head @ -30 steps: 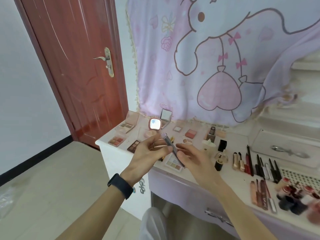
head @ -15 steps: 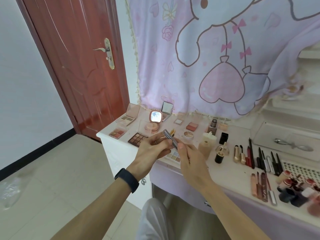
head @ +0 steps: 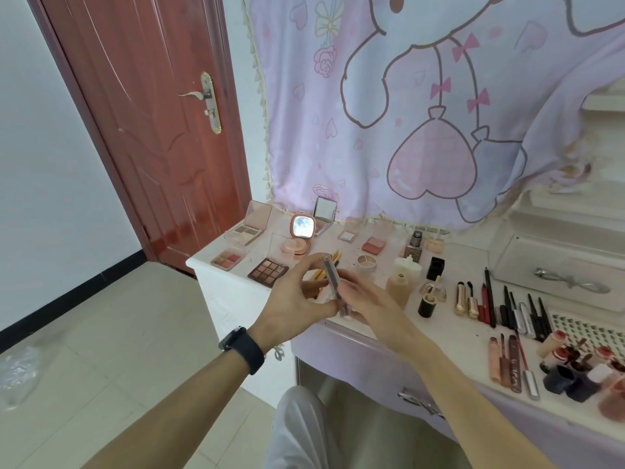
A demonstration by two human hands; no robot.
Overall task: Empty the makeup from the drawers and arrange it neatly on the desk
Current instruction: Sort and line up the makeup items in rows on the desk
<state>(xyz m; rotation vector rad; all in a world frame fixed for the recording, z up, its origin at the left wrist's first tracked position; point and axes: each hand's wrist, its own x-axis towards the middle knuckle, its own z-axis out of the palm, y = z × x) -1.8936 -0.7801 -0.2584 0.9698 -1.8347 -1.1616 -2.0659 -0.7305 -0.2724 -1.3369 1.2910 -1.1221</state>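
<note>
1. Two hands: left hand (head: pixel 297 301) and right hand (head: pixel 367 297) both pinch one slim case (head: pixel 330 275), held up before the mirror (head: pixel 302 226).
2. One nine-pan palette (head: pixel 268 272) lies left-front of the mirror.
3. White bench (head: pixel 449 330); red door (head: pixel 152 130) left of the mirror, pink curtain (head: pixel 406 113) behind it, tiled floor (head: pixel 118 350).

Shut red-brown door (head: pixel 152 130) with curved metal handle (head: pixel 194 94) at left; beside it, hung pink cloth (head: pixel 422 96) (cartoon figure, hearts, bows). Below, pale tiled floor (head: pixel 118 333), black skirting (head: pixel 67 296), crumpled clear plastic (head: pixel 17 374) far left.
</note>
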